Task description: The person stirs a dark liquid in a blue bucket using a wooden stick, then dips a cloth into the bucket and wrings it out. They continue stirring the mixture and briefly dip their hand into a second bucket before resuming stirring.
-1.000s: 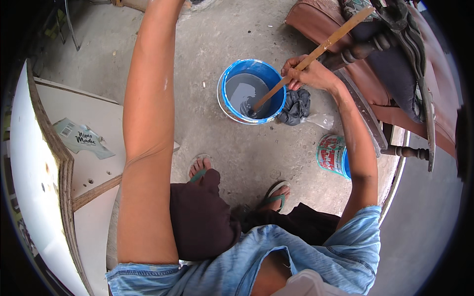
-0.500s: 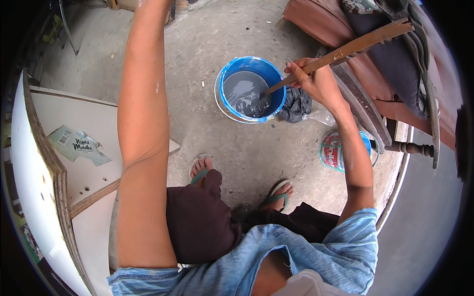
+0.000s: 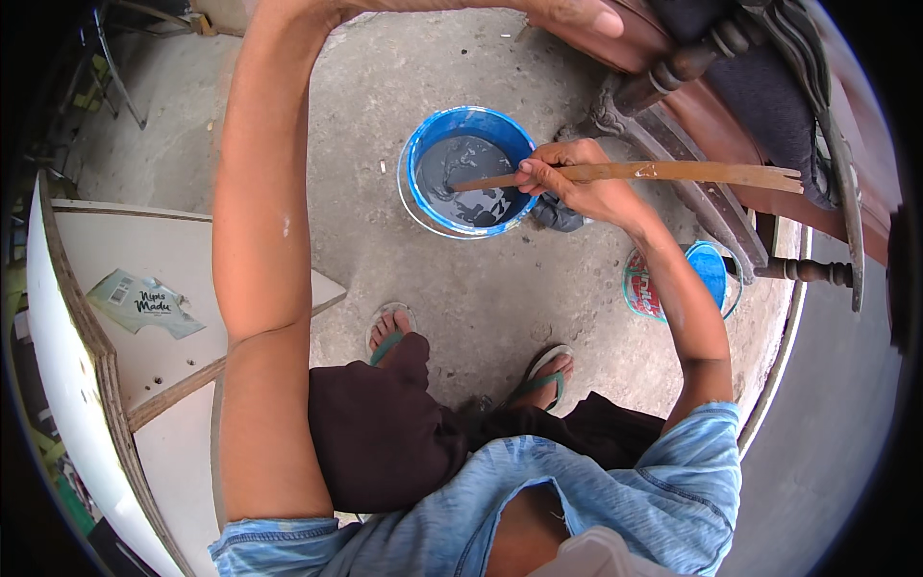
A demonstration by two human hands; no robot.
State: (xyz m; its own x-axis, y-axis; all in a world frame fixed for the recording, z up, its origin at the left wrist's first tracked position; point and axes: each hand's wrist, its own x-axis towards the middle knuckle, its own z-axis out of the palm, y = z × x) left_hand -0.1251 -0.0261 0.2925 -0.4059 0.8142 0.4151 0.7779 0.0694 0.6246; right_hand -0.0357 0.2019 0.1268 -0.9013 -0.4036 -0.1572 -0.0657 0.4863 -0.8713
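Observation:
A blue bucket with a wire handle stands on the concrete floor in front of me, partly filled with grey paint-like liquid. My right hand is closed around a long wooden stick, just right of the bucket's rim. The stick's lower end dips into the liquid, and its splintered upper end points right. At the top edge, my left arm bends across to the right. My left hand is only partly in view there, beside dark wooden furniture, so its grip is hidden.
A crumpled black plastic bag lies against the bucket. Closer to me on the right is a smaller blue-lined pail. Furniture with turned wooden legs and brown upholstery fills the upper right. White-faced boards stand at the left.
The stick's dipped end has moved left through the liquid, and its top has swung down toward level. My left hand has come into view along the top edge.

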